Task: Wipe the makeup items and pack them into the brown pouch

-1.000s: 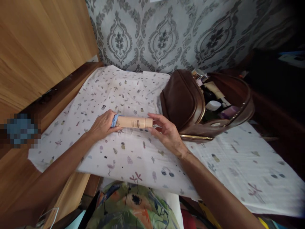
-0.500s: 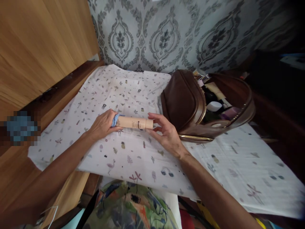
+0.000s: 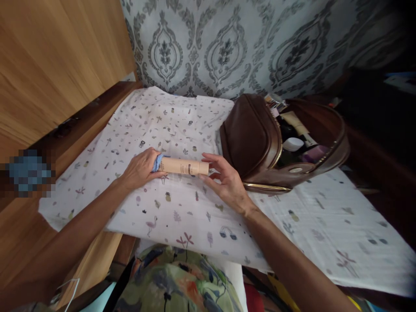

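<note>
A beige cosmetic tube (image 3: 177, 165) with small printed lettering lies level between my two hands, just above the patterned cloth. At its left end my left hand (image 3: 139, 168) is closed on a crumpled blue cloth (image 3: 157, 163), which is pressed against the tube's end. My right hand (image 3: 225, 180) holds the capped right end, thumb below and fingertips above, with the palm off the tube. Just beyond my right hand stands an unzipped brown toiletry bag (image 3: 248, 134).
Inside the bag are a white round lid (image 3: 293, 144), a beige tube (image 3: 295, 122) and a purple item (image 3: 314, 153). White patterned cloth (image 3: 182, 203) covers the table. A wooden cabinet (image 3: 61, 56) rises at the left, and a wallpapered wall (image 3: 224, 47) stands behind.
</note>
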### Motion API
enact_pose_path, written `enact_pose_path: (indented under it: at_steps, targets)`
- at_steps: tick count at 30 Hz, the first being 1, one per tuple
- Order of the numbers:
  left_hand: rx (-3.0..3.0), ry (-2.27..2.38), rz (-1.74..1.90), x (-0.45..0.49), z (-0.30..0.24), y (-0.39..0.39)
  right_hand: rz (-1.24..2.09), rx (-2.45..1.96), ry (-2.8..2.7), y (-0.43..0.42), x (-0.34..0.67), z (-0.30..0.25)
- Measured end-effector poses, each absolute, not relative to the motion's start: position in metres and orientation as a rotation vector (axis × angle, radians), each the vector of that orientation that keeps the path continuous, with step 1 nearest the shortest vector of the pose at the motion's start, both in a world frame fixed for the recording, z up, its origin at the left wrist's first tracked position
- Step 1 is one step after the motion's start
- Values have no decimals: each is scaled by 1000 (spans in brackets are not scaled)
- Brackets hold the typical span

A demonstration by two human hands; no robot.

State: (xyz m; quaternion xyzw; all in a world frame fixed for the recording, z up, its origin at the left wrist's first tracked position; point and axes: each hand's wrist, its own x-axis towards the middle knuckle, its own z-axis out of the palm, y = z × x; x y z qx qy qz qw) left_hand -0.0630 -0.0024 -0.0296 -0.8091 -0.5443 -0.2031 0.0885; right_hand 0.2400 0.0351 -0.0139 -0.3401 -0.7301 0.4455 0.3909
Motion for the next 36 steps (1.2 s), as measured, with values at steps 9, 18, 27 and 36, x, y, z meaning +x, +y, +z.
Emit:
enact_pose_path:
  at_steps: [9,18,27,36]
  targets:
    - [-2388,-1544,-602,-61,-28,-4,1288,-1032,-1913,31,239,-11]
    - [-2405,-1605,-609,-63,-29,-4,1344,-905,-1818,36,237,-15]
    - [-2324,-1644,-776,-68,-15,-8,1306,-957,-1783,34,238,-11]
    - [-2320,-1555,-1107,14,18,-12,1285,-922,-1786,33,237,-11]
